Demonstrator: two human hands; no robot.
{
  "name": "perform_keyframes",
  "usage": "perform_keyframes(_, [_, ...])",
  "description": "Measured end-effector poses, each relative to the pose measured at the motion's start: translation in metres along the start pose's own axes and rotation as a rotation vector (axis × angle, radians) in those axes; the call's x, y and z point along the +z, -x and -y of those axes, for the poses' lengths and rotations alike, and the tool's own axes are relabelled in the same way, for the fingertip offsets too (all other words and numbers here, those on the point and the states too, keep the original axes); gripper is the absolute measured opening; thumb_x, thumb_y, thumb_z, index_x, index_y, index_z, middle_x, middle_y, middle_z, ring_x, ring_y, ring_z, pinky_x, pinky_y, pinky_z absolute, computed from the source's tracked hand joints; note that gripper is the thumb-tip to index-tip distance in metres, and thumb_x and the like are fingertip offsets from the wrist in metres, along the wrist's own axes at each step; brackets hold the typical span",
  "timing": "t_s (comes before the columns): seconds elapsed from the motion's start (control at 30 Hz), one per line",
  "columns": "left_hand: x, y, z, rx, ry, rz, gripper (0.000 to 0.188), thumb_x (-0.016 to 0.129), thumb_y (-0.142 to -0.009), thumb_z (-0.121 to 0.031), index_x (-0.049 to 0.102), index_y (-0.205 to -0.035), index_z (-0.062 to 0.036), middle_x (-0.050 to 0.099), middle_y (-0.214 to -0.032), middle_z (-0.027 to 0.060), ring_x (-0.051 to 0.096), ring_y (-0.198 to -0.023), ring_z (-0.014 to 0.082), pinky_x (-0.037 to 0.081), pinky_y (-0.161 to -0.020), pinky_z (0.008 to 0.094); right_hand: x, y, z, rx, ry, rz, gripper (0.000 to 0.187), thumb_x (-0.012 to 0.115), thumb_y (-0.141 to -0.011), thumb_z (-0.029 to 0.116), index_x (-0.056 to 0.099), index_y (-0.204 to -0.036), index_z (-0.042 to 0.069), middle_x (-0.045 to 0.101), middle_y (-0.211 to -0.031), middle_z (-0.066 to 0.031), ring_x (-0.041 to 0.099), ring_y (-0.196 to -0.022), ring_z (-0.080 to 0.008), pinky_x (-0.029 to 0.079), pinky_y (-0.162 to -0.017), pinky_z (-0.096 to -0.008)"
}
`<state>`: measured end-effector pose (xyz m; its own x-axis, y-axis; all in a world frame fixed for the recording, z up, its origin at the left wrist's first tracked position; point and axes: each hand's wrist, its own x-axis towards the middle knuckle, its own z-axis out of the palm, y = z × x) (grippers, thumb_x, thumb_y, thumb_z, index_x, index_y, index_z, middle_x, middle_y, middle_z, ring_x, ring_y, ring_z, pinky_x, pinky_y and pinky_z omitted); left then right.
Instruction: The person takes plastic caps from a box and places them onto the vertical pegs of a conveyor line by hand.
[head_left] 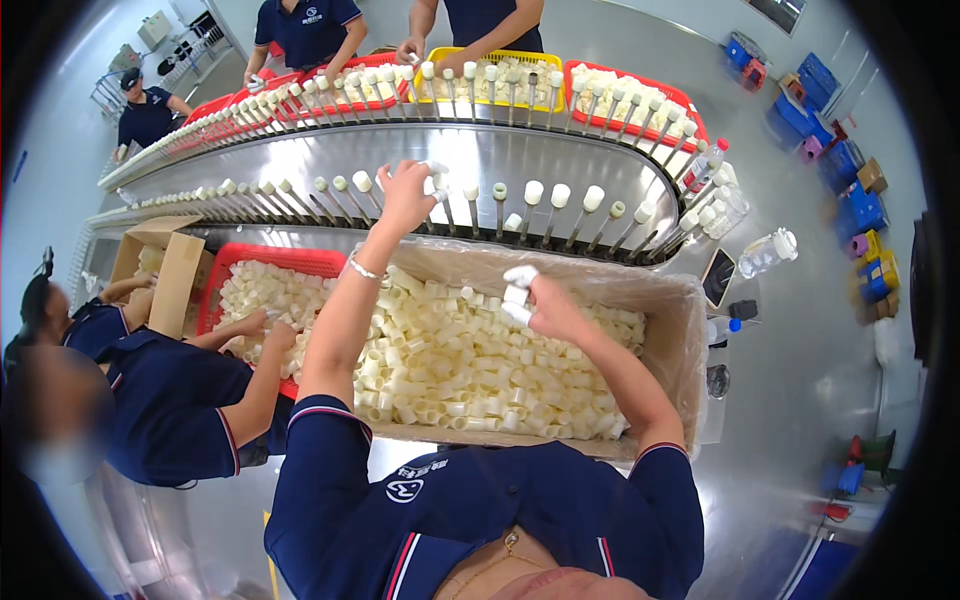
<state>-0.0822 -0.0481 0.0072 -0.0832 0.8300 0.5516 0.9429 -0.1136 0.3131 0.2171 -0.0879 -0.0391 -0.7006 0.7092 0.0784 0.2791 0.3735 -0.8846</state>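
My left hand (405,196) reaches over the row of upright metal pins, its fingertips in white covers pinched round a short white plastic sleeve (429,186) at a pin's top. Whether the sleeve sits on that pin, I cannot tell. White covers also wrap the thumb and forefinger of my right hand (556,308), which grips another white sleeve between them. That hand hovers above a large plastic-lined carton (672,345) heaped with loose cream sleeves (470,365). Along the near row, several pins carry white sleeves (533,192), while some tops look bare or darker.
The pin conveyor (590,150) curves round at the right. A red basket (335,262) and a co-worker (170,390) are at my left. More people stand beyond, behind red and yellow baskets (432,55). Bottles (768,252) and a phone (718,277) lie right of the carton.
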Motion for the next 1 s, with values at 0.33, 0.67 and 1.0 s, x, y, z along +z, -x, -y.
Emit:
perform_keyframes(0.33, [0.027,-0.015,-0.040,0.040,-0.096,0.376,0.033,0.071,-0.067,-0.011,0.062,-0.099,-0.0099,0.062,-0.099,0.0096,0.054,-0.106,0.0267,0.018,-0.103,0.0621,-0.089,-0.104,0.027,-0.282,1.017,-0.232,0.009,0.064,-0.071,0.010,0.058,-0.076,0.005,0.060,-0.082,-0.0130,0.058,-0.082,-0.0302,0.041,-0.076,-0.0390])
perform_keyframes(0.67, [0.031,0.108,-0.065,0.749,0.092,0.469,0.034,0.063,-0.062,-0.006,0.063,-0.096,-0.0079,0.057,-0.096,0.0079,0.054,-0.092,0.0270,0.046,-0.078,0.0380,-0.100,-0.094,0.011,-0.063,1.290,-0.145,0.022,0.068,-0.070,0.018,0.065,-0.089,0.006,0.064,-0.083,-0.0115,0.058,-0.087,-0.0298,0.041,-0.079,-0.0385])
perform_keyframes(1.0, [0.092,0.185,-0.049,0.239,-0.165,0.807,0.018,0.062,-0.064,-0.006,0.064,-0.081,-0.0027,0.061,-0.094,0.0127,0.059,-0.092,0.0281,0.049,-0.078,0.0384,0.024,0.049,-0.064,-0.161,0.802,0.043,0.029,0.072,-0.073,0.027,0.065,-0.083,0.001,0.060,-0.081,-0.0138,0.054,-0.084,-0.0308,0.042,-0.078,-0.0420])
